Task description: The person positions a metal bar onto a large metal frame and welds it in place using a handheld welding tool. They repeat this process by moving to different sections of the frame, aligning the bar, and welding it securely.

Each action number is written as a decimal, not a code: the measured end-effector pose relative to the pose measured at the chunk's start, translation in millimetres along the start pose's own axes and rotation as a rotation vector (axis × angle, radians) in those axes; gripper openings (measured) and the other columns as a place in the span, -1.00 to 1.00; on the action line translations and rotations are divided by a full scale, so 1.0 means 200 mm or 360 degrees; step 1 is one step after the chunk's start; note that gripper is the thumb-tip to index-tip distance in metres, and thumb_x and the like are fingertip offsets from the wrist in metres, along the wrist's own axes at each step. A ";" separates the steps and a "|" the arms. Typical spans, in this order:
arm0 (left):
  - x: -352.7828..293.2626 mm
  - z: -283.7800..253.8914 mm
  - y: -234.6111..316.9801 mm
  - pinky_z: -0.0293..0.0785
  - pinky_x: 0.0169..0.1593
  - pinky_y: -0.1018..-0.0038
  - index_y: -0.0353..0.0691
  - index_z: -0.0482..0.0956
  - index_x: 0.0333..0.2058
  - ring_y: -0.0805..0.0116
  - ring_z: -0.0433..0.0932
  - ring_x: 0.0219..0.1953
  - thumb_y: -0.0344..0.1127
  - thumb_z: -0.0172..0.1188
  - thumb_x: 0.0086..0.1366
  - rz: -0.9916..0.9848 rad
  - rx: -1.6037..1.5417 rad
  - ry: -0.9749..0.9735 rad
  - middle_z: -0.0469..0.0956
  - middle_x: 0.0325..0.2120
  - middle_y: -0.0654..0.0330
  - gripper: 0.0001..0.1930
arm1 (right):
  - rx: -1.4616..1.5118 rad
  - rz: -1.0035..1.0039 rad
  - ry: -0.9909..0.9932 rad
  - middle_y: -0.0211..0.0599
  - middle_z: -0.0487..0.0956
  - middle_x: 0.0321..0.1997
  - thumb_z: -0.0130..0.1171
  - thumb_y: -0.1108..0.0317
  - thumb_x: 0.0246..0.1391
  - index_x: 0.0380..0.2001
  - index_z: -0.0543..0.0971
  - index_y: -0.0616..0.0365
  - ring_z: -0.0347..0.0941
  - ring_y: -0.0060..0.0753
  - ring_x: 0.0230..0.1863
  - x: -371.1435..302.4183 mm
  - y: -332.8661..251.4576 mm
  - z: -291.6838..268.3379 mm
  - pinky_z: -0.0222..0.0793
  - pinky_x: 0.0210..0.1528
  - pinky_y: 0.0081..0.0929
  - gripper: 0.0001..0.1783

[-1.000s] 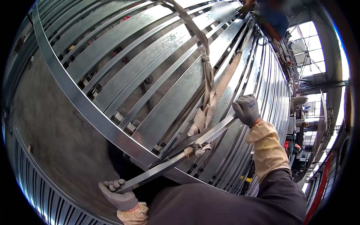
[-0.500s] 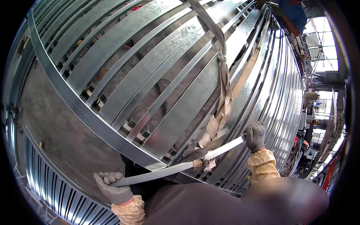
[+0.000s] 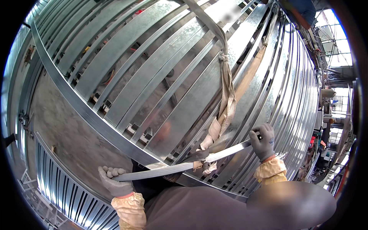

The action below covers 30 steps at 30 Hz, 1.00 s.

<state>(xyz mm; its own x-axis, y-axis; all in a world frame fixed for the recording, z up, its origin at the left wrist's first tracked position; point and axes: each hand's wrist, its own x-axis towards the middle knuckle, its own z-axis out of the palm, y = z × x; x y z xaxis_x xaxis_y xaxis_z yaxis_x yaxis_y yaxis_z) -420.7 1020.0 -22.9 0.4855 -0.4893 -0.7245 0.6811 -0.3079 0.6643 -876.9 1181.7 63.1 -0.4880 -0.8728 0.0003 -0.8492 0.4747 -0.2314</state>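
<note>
The left hand (image 3: 115,183), in a grey glove, is closed round the near end of a long metal bar (image 3: 157,173), its fingers curled over the top. The right hand (image 3: 263,142), gloved alike, curls its fingers round the other end, with a small dark gap showing between thumb and fingers; how firmly it squeezes cannot be told. The bar slants up from left to right between the 2 hands, in front of the person's body, and passes across the edge rail (image 3: 97,122) of a large slatted metal frame (image 3: 188,111); whether it touches the rail is unclear. Near the bar's middle, a frayed beige knot (image 3: 206,165) sits round it. A webbing strap (image 3: 227,90) runs from there up over the slats, tied in another knot (image 3: 223,57) farther along. A flat tan strip (image 3: 251,73) lies beside it. At left is bare grey floor (image 3: 73,111), with a second slatted stack (image 3: 71,191) below it. At the upper right, a co-worker in blue (image 3: 303,13) is partly in view.
</note>
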 end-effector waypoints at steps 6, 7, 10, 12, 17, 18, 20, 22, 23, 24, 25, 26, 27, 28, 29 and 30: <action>0.02 -0.04 0.01 0.41 -0.54 0.57 -0.02 0.49 -0.30 0.59 0.39 -0.65 -0.04 0.16 0.50 -0.0010 -0.0038 -0.0067 0.36 -0.68 0.52 -0.76 | 0.0044 -0.1235 -0.0358 -0.33 0.45 0.34 0.60 -0.01 -0.29 0.22 0.50 -0.16 0.28 -0.11 0.43 0.47 -0.58 0.07 0.08 0.50 0.11 -0.09; 0.02 -0.03 0.01 0.42 -0.53 0.57 -0.02 0.49 -0.30 0.59 0.39 -0.65 -0.04 0.16 0.50 -0.0033 -0.0049 -0.0082 0.36 -0.68 0.52 -0.77 | 0.0088 -0.1375 -0.0440 -0.38 0.43 0.34 0.54 0.03 -0.25 0.21 0.50 -0.21 0.27 -0.15 0.44 0.52 -0.66 0.16 0.11 0.49 0.12 -0.16; 0.03 -0.05 0.01 0.43 -0.50 0.55 -0.01 0.50 -0.30 0.59 0.39 -0.65 -0.04 0.17 0.49 -0.0093 -0.0092 -0.0135 0.37 -0.69 0.53 -0.76 | -0.0014 -0.1819 -0.0326 -0.38 0.44 0.31 0.47 0.11 -0.20 0.18 0.51 -0.23 0.27 -0.17 0.43 0.59 -0.75 0.43 0.14 0.48 0.11 -0.24; 0.03 -0.06 0.00 0.43 -0.50 0.55 -0.02 0.50 -0.30 0.59 0.39 -0.65 -0.05 0.18 0.48 -0.0110 -0.0117 -0.0123 0.36 -0.68 0.52 -0.77 | 0.0033 -0.1807 -0.0364 -0.41 0.45 0.27 0.38 0.15 -0.12 0.12 0.52 -0.23 0.31 -0.23 0.39 0.63 -0.73 0.44 0.20 0.45 0.07 -0.36; -0.01 -0.04 -0.02 0.42 -0.53 0.57 -0.06 0.51 -0.29 0.58 0.38 -0.66 -0.08 0.20 0.47 -0.0030 -0.0074 0.0015 0.37 -0.67 0.50 -0.78 | 0.0116 -0.1880 -0.0355 -0.42 0.47 0.22 0.31 0.18 -0.04 0.04 0.53 -0.20 0.36 -0.30 0.34 0.63 -0.70 0.54 0.27 0.39 0.14 -0.51; 0.00 -0.05 -0.02 0.42 -0.53 0.57 -0.06 0.50 -0.28 0.58 0.38 -0.66 -0.08 0.20 0.47 -0.0027 -0.0088 -0.0029 0.37 -0.66 0.49 -0.78 | 0.0106 -0.1892 -0.0297 -0.42 0.47 0.21 0.30 0.19 -0.03 0.02 0.53 -0.20 0.36 -0.30 0.34 0.63 -0.69 0.55 0.27 0.38 0.15 -0.53; 0.04 -0.08 -0.02 0.42 -0.54 0.58 -0.07 0.49 -0.25 0.58 0.38 -0.66 -0.09 0.20 0.47 -0.0024 -0.0108 -0.0124 0.36 -0.66 0.48 -0.78 | 0.0104 -0.1934 -0.0238 -0.42 0.48 0.21 0.29 0.20 0.00 0.00 0.54 -0.20 0.37 -0.31 0.32 0.64 -0.69 0.57 0.27 0.38 0.18 -0.57; 0.06 -0.10 -0.02 0.42 -0.54 0.58 -0.10 0.47 -0.21 0.59 0.37 -0.66 -0.08 0.22 0.46 0.0082 -0.0001 -0.0046 0.35 -0.65 0.45 -0.77 | 0.0135 -0.1970 -0.0205 -0.41 0.49 0.20 0.28 0.22 0.01 -0.02 0.55 -0.19 0.39 -0.30 0.30 0.63 -0.72 0.58 0.27 0.37 0.18 -0.60; 0.06 -0.11 -0.02 0.42 -0.54 0.59 -0.11 0.45 -0.19 0.59 0.37 -0.66 -0.08 0.22 0.45 0.0135 0.0056 -0.0010 0.35 -0.65 0.44 -0.75 | 0.0164 -0.1974 -0.0203 -0.40 0.50 0.19 0.28 0.23 0.01 -0.02 0.56 -0.17 0.41 -0.29 0.28 0.62 -0.74 0.60 0.28 0.36 0.17 -0.60; 0.05 -0.08 -0.02 0.41 -0.53 0.59 -0.10 0.46 -0.21 0.60 0.36 -0.64 -0.09 0.21 0.46 0.0069 0.0008 0.0014 0.33 -0.65 0.45 -0.77 | 0.0177 -0.1973 -0.0186 -0.39 0.51 0.18 0.28 0.24 0.01 -0.03 0.57 -0.16 0.42 -0.28 0.26 0.64 -0.74 0.58 0.29 0.35 0.17 -0.61; 0.02 -0.04 -0.01 0.40 -0.53 0.59 -0.09 0.46 -0.24 0.60 0.35 -0.62 -0.11 0.20 0.46 0.0002 -0.0038 0.0034 0.31 -0.65 0.46 -0.79 | 0.0189 -0.1956 -0.0181 -0.40 0.52 0.18 0.27 0.25 0.04 -0.04 0.56 -0.17 0.42 -0.29 0.25 0.64 -0.73 0.57 0.30 0.34 0.16 -0.64; 0.01 -0.01 0.01 0.39 -0.53 0.59 -0.08 0.47 -0.27 0.61 0.34 -0.61 -0.12 0.18 0.46 -0.0066 -0.0078 0.0051 0.29 -0.65 0.47 -0.80 | 0.0204 -0.1948 -0.0159 -0.41 0.52 0.17 0.28 0.24 0.03 -0.04 0.55 -0.18 0.42 -0.29 0.26 0.65 -0.72 0.57 0.30 0.34 0.16 -0.63; 0.00 0.02 0.03 0.39 -0.53 0.60 -0.09 0.45 -0.26 0.61 0.33 -0.60 -0.15 0.17 0.46 -0.0074 -0.0072 0.0036 0.28 -0.64 0.46 -0.81 | 0.0217 -0.1934 -0.0133 -0.42 0.52 0.17 0.29 0.22 0.02 -0.05 0.55 -0.19 0.42 -0.29 0.26 0.64 -0.71 0.59 0.29 0.34 0.16 -0.63; 0.00 0.03 0.07 0.40 -0.53 0.60 -0.11 0.44 -0.24 0.62 0.32 -0.60 -0.17 0.17 0.45 -0.0082 -0.0059 0.0013 0.27 -0.62 0.44 -0.82 | 0.0230 -0.1911 -0.0104 -0.42 0.52 0.17 0.30 0.21 0.01 -0.05 0.55 -0.20 0.42 -0.29 0.27 0.64 -0.71 0.61 0.29 0.34 0.15 -0.62; 0.00 0.05 0.07 0.41 -0.53 0.60 -0.12 0.42 -0.23 0.62 0.31 -0.60 -0.19 0.16 0.44 -0.0145 -0.0027 -0.0023 0.25 -0.61 0.43 -0.83 | 0.0288 -0.1890 -0.0105 -0.42 0.53 0.17 0.32 0.19 -0.02 -0.07 0.55 -0.19 0.42 -0.30 0.27 0.63 -0.69 0.61 0.29 0.33 0.14 -0.62; 0.04 0.03 0.03 0.42 -0.50 0.57 -0.16 0.43 -0.23 0.59 0.35 -0.56 -0.22 0.18 0.41 -0.0147 0.0010 -0.0107 0.29 -0.58 0.41 -0.83 | 0.0307 -0.1850 -0.0110 -0.42 0.53 0.16 0.33 0.16 -0.04 -0.09 0.56 -0.18 0.42 -0.30 0.27 0.62 -0.69 0.61 0.28 0.32 0.13 -0.61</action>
<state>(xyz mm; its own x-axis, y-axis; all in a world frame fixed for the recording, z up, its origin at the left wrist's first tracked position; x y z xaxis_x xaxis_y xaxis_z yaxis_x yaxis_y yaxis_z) -416.2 1008.9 -24.4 0.3829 -0.5121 -0.7688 0.7176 -0.3593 0.5967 -796.5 993.8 -23.0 0.5753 -0.7767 0.2565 -0.7289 -0.6291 -0.2701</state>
